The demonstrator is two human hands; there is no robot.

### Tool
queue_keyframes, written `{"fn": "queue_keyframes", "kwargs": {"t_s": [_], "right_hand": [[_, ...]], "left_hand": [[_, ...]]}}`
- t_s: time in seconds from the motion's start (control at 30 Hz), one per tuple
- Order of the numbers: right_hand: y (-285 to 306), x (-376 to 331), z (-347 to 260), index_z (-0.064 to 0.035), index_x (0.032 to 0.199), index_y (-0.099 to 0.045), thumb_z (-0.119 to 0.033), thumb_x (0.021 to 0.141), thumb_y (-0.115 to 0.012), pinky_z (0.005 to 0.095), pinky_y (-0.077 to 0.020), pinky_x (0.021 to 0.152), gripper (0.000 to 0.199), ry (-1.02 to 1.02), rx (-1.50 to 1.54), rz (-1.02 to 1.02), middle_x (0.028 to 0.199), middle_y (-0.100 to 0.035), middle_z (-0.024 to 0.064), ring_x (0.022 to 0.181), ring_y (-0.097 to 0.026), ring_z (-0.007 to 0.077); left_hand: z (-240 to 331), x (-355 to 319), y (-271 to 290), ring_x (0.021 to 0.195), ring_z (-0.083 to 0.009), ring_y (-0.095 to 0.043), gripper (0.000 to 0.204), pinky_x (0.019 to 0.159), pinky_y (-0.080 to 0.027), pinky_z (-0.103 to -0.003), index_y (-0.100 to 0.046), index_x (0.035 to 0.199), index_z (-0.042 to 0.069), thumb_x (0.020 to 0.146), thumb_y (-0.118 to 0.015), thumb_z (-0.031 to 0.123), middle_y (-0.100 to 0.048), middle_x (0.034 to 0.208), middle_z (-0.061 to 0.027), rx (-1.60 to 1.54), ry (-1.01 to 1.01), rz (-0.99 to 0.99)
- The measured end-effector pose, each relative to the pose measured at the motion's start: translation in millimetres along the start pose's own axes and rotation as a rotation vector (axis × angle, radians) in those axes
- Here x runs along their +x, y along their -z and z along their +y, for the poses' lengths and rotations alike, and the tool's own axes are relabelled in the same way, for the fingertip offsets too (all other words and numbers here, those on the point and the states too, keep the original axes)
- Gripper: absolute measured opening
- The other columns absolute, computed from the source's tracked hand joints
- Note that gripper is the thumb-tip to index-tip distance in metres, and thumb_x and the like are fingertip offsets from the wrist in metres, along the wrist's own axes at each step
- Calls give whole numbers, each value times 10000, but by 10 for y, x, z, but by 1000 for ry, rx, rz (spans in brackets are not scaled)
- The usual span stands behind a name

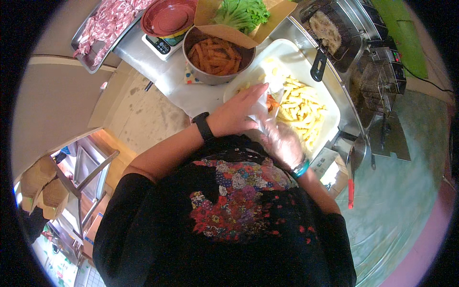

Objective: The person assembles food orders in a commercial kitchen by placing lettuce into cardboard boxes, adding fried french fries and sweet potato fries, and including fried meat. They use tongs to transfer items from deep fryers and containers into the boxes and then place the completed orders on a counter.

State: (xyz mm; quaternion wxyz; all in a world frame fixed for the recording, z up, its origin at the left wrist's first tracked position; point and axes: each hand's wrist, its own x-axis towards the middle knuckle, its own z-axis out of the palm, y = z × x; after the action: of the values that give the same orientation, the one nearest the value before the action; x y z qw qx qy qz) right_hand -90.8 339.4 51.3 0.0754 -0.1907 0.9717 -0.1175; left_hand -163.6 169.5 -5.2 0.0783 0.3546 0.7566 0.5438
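— Head view first: we see our left hand [237, 112], bare with a dark watch at the wrist, curled around a small white paper wrapper [260, 111] and pinching it at the near edge of the white tray [330, 125]. Why hold it there, do we think?

— Probably to keep its mouth open right beside the food. Something orange-red [271, 102] shows inside it, though we cannot tell what. Our right hand [283, 142] wears a clear glove — likely because it touches the food — and lies over the near end of the pale fries [301, 107], fingers loosely bent. Whether it grips any fries, we cannot tell; the glove blurs it.

— And the things further out?

— Just beyond the tray stands a round metal bowl [216, 76] of orange fries, resting on a dotted cloth [190, 76] on the table [186, 93]. Behind it an open brown cardboard box [206, 12] holds green lettuce [241, 13], its flaps spread, one hanging over the bowl's rim. To the left a dark red plate [167, 18] sits on a small kitchen scale [160, 44] — a handy spot for weighing, we judge — and further left a metal tray of sliced raw meat [107, 24].

— To the right?

— A fryer [377, 71] with wire baskets, one black handle [318, 64] reaching over the white tray's far corner. A red-handled tool [351, 184] lies near the table's edge. No label is clear enough to describe.
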Motion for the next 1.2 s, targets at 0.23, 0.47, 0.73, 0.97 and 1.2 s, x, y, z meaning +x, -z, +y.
{"fn": "queue_keyframes", "kwargs": {"t_s": [0.23,0.47,0.73,0.97,1.2], "right_hand": [[-93,-256,16,-124,1153,-493,-112,735,-579,342,-463,493,427,65,117,12,671,-561,86,605,-571,236],[85,-346,370,-42,1057,-564,-183,726,-649,393,-446,799,370,-188,266,406,994,-593,145,928,-559,302],[-384,-525,1184,-182,1298,-353,-176,557,-762,404,-313,993,846,-569,74,63,1364,-142,275,1245,-242,394],[-452,-669,1326,-140,1280,-371,-204,546,-749,408,-273,1012,828,-423,49,-139,1293,-277,306,1209,-277,422],[-748,-648,1337,-163,1195,-465,-168,522,-774,378,-353,955,741,-493,57,165,1247,-362,236,1147,-377,364]], "left_hand": [[-215,-38,-26,958,-306,-515,540,839,-406,-361,-473,1145,53,630,-636,71,-536,1000,-151,54,-23,-49],[-246,-126,-79,838,-274,-539,257,739,-445,-338,-627,902,50,654,-588,-3,-549,873,-117,23,25,100],[-263,-114,-69,831,-252,-538,249,733,-440,-306,-631,913,44,693,-558,-48,-549,873,-105,-41,-24,117],[-280,-126,-78,834,-233,-545,244,737,-436,-289,-635,908,45,705,-542,-55,-558,879,-98,-80,48,119],[-265,-96,-103,822,-229,-548,227,729,-435,-287,-636,905,43,723,-533,-45,-566,872,-91,-75,46,125]]}}
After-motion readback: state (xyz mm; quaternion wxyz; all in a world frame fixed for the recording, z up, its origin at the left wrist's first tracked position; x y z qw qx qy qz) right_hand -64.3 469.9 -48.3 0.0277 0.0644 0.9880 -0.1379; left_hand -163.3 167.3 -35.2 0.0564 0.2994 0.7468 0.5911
